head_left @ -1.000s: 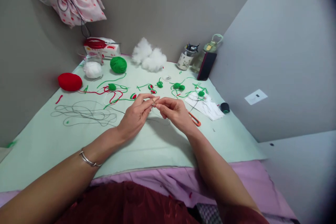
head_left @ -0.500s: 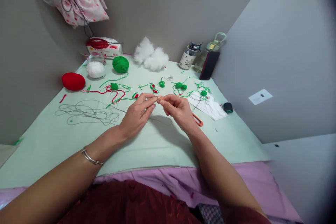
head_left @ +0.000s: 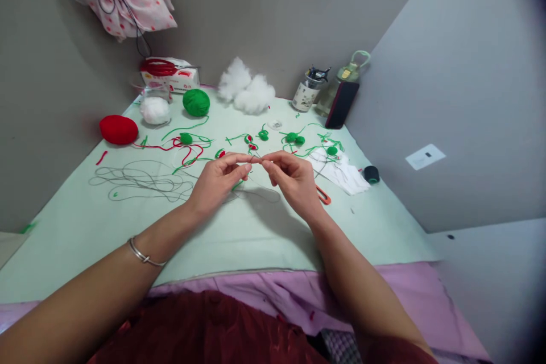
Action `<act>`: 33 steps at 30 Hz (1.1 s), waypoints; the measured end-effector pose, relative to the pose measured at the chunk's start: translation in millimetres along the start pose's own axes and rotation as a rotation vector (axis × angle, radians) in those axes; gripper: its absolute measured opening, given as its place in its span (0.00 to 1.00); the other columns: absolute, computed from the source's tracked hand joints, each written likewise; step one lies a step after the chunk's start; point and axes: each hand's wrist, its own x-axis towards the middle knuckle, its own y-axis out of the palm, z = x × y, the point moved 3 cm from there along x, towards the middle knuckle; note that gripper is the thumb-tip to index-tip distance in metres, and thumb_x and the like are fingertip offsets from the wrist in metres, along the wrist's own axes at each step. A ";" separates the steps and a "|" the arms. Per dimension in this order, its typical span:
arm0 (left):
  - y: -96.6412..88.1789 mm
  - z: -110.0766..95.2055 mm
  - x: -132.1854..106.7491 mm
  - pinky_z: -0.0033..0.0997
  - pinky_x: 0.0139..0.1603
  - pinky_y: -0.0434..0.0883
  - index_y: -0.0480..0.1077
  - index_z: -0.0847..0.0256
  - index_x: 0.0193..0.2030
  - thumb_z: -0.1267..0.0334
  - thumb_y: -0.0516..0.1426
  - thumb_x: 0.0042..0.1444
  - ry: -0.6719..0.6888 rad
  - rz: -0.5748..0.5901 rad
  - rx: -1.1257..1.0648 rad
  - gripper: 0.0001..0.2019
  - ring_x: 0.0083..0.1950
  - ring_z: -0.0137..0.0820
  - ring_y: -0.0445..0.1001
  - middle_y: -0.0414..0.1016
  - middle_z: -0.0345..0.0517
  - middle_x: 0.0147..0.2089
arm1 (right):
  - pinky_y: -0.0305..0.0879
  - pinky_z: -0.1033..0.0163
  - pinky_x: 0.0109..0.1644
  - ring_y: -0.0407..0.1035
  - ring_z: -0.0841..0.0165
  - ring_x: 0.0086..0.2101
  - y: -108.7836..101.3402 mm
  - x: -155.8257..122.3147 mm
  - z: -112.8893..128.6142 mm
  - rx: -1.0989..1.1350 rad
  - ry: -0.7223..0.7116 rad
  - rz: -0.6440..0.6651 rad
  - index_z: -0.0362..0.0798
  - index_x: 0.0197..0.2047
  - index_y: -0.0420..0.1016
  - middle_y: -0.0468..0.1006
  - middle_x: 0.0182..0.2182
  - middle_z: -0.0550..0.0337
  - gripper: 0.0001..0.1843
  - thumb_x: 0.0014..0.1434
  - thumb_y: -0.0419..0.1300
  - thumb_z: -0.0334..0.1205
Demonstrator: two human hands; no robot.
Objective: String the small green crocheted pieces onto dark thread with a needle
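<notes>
My left hand and my right hand meet above the middle of the table. A thin dark thread runs between their fingertips and seems to loop at my left index finger. My right thumb and index finger pinch it. The left index finger is stretched out, with the thumb close beneath it. Beyond the hands lie small red and green crocheted pieces with loose yarn tails. To the left, a long loose tangle of grey thread spreads over the table and runs toward my left hand.
A red yarn ball, white yarn ball and green yarn ball stand back left. White stuffing lies at the back. A pen holder, phone, white cloth and orange-handled tool are on the right.
My left hand has shifted slightly left and its fingers have opened a little from the right hand's fingertips. The thread between them shows more. The table things stay put.
</notes>
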 end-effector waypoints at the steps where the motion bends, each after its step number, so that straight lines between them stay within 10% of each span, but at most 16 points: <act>1: 0.1 0.6 0.2 0.32 0.46 0.71 0.81 0.56 0.47 0.56 0.61 0.62 -0.004 -0.003 -0.017 0.11 0.37 0.27 0.74 0.80 0.44 0.47 | 0.53 0.67 0.25 0.59 0.74 0.21 -0.7 0.0 0.3 0.011 0.005 -0.007 0.46 0.37 0.79 0.65 0.18 0.67 0.12 0.63 0.62 0.46; 10: 0.4 -0.4 1.2 0.31 0.41 0.71 0.80 0.61 0.44 0.55 0.59 0.64 0.027 -0.002 -0.016 0.13 0.34 0.29 0.70 0.75 0.43 0.33 | 0.54 0.67 0.25 0.61 0.74 0.21 0.0 -0.5 3.1 0.058 0.018 -0.016 0.46 0.36 0.78 0.67 0.18 0.67 0.11 0.63 0.63 0.46; 22: 7.2 -1.7 -10.0 0.31 0.42 0.70 0.73 0.58 0.63 0.67 0.49 0.71 0.594 -0.075 0.540 0.19 0.38 0.31 0.69 0.69 0.43 0.35 | 0.53 0.67 0.25 0.59 0.75 0.20 2.0 -1.4 3.3 0.159 0.063 0.026 0.46 0.37 0.77 0.67 0.17 0.68 0.14 0.62 0.64 0.50; 33: 7.0 -0.2 -10.2 0.31 0.40 0.69 0.70 0.58 0.65 0.68 0.46 0.72 0.721 -0.112 0.784 0.20 0.38 0.32 0.70 0.70 0.44 0.34 | 0.52 0.67 0.25 0.58 0.75 0.19 2.6 -2.9 7.6 0.138 0.086 0.034 0.46 0.37 0.75 0.68 0.16 0.68 0.14 0.63 0.63 0.50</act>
